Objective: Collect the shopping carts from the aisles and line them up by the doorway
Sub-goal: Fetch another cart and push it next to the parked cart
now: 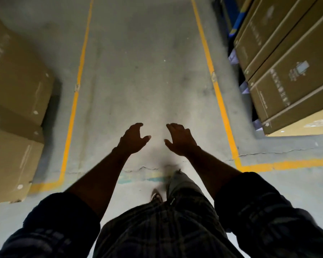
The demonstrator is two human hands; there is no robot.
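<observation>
Plainly, no shopping cart shows anywhere in the head view, nor does a doorway. Which way a cart lies from the hands, how its long axis runs and which hand is nearer cannot be told. The likeliest guess is further up the lane, past the top edge of the floor in view.

The left hand (133,139) and the right hand (181,140) are held out in front at about the same height, near each other but apart. Both are empty, with fingers loosely curled and thumbs pointing inward. They look about equally far forward.

The concrete floor (144,71) is grey, matt and scuffed, and a thin crack (142,168) runs across it just below the hands. Two yellow painted lines, the left line (76,90) and the right line (211,71), bound a straight lane running away from the person.

Plain brown cardboard boxes (13,86) stand outside the lane along the floor's left edge. Long flat cartons (287,71) with pale seams and small print are stacked side by side along its right edge, beside a blue frame (237,25).

One shoe (156,196) is forward under a dark plaid shirt, so I judge the person is walking in search of a cart.
</observation>
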